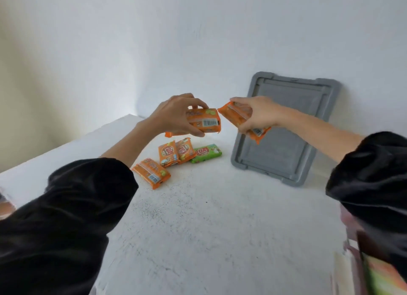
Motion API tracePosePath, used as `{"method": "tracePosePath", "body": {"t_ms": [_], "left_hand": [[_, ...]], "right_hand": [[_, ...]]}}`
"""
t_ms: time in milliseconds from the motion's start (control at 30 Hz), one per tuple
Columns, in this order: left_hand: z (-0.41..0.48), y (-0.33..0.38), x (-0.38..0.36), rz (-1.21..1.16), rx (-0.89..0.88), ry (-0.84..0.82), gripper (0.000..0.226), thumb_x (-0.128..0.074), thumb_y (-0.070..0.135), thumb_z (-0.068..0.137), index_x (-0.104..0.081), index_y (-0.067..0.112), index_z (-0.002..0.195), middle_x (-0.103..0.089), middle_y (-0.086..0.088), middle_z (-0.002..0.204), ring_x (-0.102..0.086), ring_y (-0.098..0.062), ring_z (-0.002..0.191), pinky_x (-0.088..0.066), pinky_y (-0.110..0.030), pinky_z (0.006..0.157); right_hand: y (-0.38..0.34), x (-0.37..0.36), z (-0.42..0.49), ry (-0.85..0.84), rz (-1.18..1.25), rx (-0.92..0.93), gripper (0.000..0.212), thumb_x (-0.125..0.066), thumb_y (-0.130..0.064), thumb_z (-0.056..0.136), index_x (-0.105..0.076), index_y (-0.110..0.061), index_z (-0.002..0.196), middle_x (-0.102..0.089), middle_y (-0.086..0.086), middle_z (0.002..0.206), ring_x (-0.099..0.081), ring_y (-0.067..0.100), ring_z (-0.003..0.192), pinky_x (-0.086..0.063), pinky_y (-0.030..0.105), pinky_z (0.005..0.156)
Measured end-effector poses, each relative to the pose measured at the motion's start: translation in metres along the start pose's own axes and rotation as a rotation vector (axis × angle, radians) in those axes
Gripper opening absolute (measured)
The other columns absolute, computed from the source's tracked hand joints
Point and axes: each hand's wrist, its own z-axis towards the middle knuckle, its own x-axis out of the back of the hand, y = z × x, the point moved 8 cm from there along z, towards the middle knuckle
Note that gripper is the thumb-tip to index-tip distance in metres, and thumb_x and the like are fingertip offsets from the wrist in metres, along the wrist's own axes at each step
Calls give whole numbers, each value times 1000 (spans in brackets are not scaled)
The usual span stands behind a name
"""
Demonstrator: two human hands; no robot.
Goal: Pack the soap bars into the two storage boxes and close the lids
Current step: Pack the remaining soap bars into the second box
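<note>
Mid-frame, the left hand (176, 116) and right hand (256, 114) each gripped an orange wrapped soap bar (204, 122) by its long edges; light, rigid, probably slick film.

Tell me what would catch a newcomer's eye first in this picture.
Mid-picture, the left hand grips an orange soap bar and the right hand grips a second orange bar, close together above the white table. Below them lie three loose orange bars and a green bar; a grey lid stands at the right by the wall.
</note>
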Motion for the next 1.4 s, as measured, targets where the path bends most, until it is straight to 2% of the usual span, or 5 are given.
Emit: {"method": "tracePosePath", "body": {"t_ms": [433, 567, 833, 1133, 1400], "left_hand": [[-88, 295, -40, -35, -527, -261, 77, -52, 78, 49, -52, 37, 114, -52, 17, 102, -53, -4, 89, -48, -20, 70], [-130, 350, -91, -50, -613, -438, 70, -70, 67, 59, -50, 35, 118, -48, 18, 103, -49, -2, 91, -47, -20, 72], [-165, 401, -165, 144, -669, -467, 68, -63, 59, 73, -42, 24, 128, -50, 4, 129, -47, -15, 115, -45, -31, 90], [-178, 414, -183, 343, -824, -441, 64, -59, 50, 82, -40, 13, 130, -37, -7, 134, -39, -23, 116, -46, -38, 87], [-180, 417, -189, 342, -904, -449, 70, -59, 55, 80, -39, 11, 131, -44, -6, 130, -40, -23, 117, -45, -39, 92]], "right_hand": [[105, 22, -315, -121, -105, -221, 104, -80, -26, 65, -14, -39, 144, -39, -8, 134, -42, 11, 112, -39, 22, 88], [128, -13, -385, -271, -95, -243, 105, -81, -26, 62, -14, -39, 143, -41, -7, 123, -42, 12, 111, -39, 21, 87], [150, -68, -442, -285, -332, -217, 102, -74, -31, 67, -9, -34, 146, -23, -9, 145, -25, 12, 132, -36, 27, 106], [153, -78, -450, -204, -373, -172, 80, -58, -21, 84, -9, -33, 146, -21, -5, 133, -32, 10, 117, -34, 16, 70], [153, -84, -446, -231, -331, -153, 73, -56, -46, 85, -13, -40, 144, -23, -7, 132, -30, 9, 119, -42, 19, 86]]}}
